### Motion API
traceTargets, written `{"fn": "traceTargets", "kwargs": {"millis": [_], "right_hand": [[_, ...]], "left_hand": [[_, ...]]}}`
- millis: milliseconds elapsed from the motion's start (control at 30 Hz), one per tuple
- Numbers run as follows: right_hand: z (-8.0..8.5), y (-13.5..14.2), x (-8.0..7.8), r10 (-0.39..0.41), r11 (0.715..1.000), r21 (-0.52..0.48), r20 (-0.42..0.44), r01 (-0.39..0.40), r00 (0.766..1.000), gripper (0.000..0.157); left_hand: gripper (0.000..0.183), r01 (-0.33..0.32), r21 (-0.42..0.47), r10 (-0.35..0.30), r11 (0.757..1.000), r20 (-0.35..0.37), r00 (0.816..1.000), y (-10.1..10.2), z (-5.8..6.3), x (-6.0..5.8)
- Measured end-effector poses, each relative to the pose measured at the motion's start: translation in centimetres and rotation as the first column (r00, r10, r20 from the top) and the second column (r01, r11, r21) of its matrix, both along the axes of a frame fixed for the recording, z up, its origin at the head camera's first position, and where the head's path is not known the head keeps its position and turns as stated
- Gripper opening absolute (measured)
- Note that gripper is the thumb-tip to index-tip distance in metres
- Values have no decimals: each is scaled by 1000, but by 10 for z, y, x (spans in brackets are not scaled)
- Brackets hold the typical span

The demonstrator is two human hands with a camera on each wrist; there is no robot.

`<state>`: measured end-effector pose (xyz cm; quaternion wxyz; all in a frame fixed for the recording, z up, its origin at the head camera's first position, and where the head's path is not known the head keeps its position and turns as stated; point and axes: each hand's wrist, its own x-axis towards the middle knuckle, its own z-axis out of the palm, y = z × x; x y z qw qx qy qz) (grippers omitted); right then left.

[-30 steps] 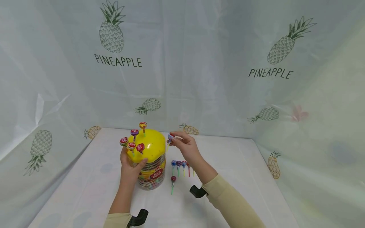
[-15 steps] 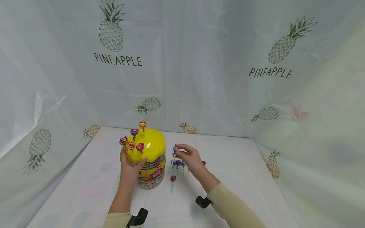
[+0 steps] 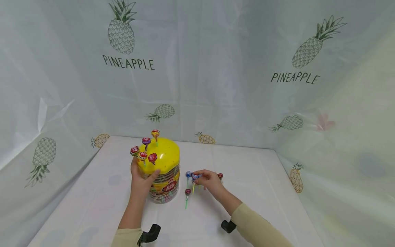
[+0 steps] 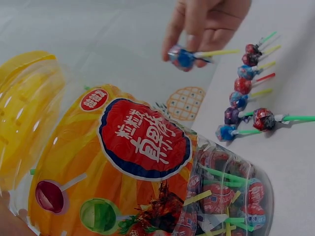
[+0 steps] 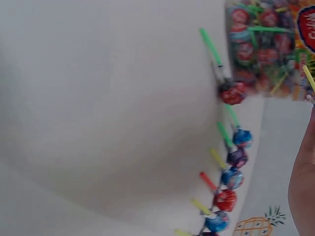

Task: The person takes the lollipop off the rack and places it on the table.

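Note:
My left hand [image 3: 141, 181] grips the side of a clear jar [image 3: 165, 188] packed with lollipops, its thumb up against the yellow lid [image 3: 168, 156]. Several wrapped lollipops [image 3: 152, 158] stand in the lid on its left part. With thumb and fingertips my right hand [image 3: 211, 181] pinches a blue-wrapped lollipop [image 4: 184, 58] on a yellow stick. In the head view it overlaps a row of lollipops lying right of the jar, partly hidden by the hand; a red-wrapped one [image 4: 242, 85] shows in the left wrist view. A dark red lollipop [image 3: 187, 192] with a green stick lies nearer.
A pale cloth covers the table [image 3: 262, 206]. Behind it hangs a curtain [image 3: 216, 85] printed with pineapples. Another red lollipop [image 3: 220, 176] shows beyond the right hand at the row's far end.
My right hand has moved from beside the lid down and slightly right, over the lollipop row, still pinching the blue lollipop. My left hand keeps its hold on the jar.

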<state>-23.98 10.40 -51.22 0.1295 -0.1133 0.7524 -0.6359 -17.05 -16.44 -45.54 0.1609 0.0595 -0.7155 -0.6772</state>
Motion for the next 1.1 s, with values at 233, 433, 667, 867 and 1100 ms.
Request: {"fn": "traceTargets", "kwargs": {"millis": [233,433,667,867,1100], "right_hand": [[-24,8,-3,17,996,92,-3,-17,1000,28],[-37,9,-7,100,959,277,-125,-62,987,24],[-45,3,-11,137,891,449,-133,-63,982,21],[-51,-1,-12,136,877,476,-105,-70,985,21],[-54,-2,-13,144,869,487,-88,-83,986,22]], "left_hand": [[96,-8,-11,8,1000,-8,1000,1,2,-1],[96,-9,-17,9,1000,-12,1000,1,3,-1],[97,-19,-22,19,1000,8,1000,0,2,-1],[96,-14,-9,14,1000,-11,1000,0,-1,-1],[96,-10,-6,10,1000,-20,1000,1,-3,-2]]}}
